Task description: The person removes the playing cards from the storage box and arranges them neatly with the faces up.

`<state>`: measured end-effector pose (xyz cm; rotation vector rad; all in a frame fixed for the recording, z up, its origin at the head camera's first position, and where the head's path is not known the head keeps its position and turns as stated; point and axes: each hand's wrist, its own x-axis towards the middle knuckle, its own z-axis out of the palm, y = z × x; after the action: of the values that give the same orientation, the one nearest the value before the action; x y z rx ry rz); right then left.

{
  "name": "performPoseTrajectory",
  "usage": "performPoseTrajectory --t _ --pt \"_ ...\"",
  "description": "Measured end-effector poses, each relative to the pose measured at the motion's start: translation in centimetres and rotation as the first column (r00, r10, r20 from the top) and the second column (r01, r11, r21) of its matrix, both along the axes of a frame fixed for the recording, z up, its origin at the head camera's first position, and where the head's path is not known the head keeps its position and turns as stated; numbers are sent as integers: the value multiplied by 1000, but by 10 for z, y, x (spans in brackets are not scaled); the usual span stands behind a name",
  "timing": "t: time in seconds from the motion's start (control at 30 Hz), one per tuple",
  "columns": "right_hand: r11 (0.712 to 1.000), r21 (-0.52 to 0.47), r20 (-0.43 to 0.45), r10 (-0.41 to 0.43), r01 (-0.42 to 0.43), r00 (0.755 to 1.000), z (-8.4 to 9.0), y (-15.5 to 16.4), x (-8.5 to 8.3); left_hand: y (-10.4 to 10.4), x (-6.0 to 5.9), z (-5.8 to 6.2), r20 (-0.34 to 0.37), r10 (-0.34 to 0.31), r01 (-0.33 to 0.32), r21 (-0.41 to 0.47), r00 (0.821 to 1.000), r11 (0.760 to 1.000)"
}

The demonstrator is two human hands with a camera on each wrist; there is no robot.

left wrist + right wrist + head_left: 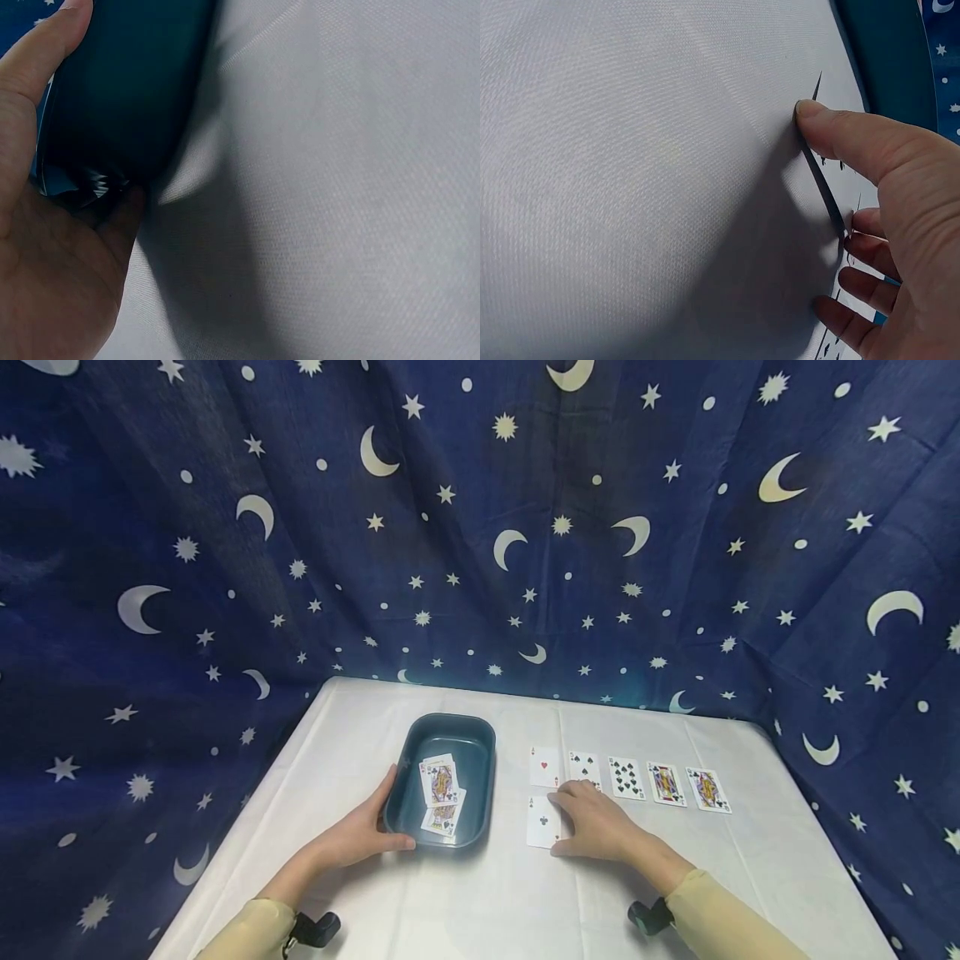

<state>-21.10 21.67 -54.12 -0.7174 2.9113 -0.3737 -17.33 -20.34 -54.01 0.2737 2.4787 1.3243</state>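
Note:
My left hand (352,833) grips the near left corner of a dark teal tray (482,810), thumb at the front and fingers along the left side. Inside the tray lie overlapping playing cards (441,783), face up, among them face cards. Over to the right, my right hand (603,827) pinches an ace of clubs (538,828) by its right edge between thumb and fingers. From the right wrist, that card (825,187) appears edge-on and tilted. Just behind it lies an ace of hearts (543,766); my fingertips overlap a spade card (582,763) in the head view.
Continuing the row to the right are a ten of spades (626,778) and two face cards, the nearer to the hand (666,785) and the outermost (708,790). A white cloth (465,910) covers the table. Behind hangs a blue curtain (450,543) with moons and stars.

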Motion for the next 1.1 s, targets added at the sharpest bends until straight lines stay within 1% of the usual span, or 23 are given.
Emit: performPoseTrajectory --t 0.4,1.1 --pt "1000 -9 15 -22 22 1000 -1 0 -1 1 2 4 -12 -7 7 11 1000 1000" --pt "1000 -10 20 -23 24 1000 -3 1 -2 1 0 2 -25 -13 13 7 1000 1000"
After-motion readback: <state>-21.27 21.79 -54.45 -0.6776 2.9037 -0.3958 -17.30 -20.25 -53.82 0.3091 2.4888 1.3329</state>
